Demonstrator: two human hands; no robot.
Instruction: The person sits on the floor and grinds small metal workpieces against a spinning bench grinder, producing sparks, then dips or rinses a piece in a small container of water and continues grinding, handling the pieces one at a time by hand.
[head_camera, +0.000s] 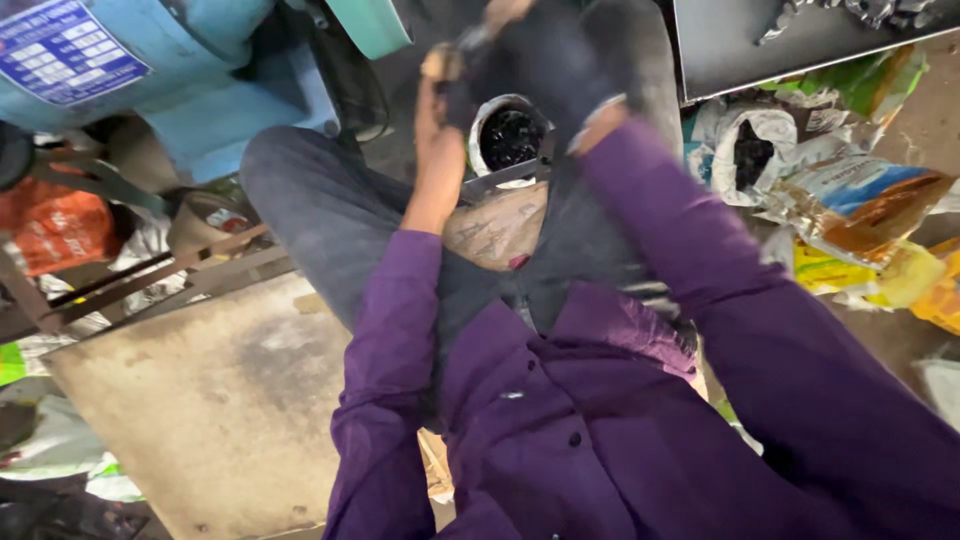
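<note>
Both your arms reach forward in purple sleeves, elbows bent, forearms converging above your knees. Your left hand (440, 95) is raised, fingers curled around the edge of a dark cloth-like thing (545, 60). Your right hand (600, 115) is mostly hidden inside that same dark thing, so I cannot tell its grip. Just below both hands sits a round container of black material (510, 135).

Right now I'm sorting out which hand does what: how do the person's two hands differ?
The left hand is bare, with wrist and forearm showing below a pushed-up purple sleeve; the right hand is hidden under dark cloth. The left pinches a small tan piece; the right grips only cloth. Both are raised above the round container of black stuff.
</note>
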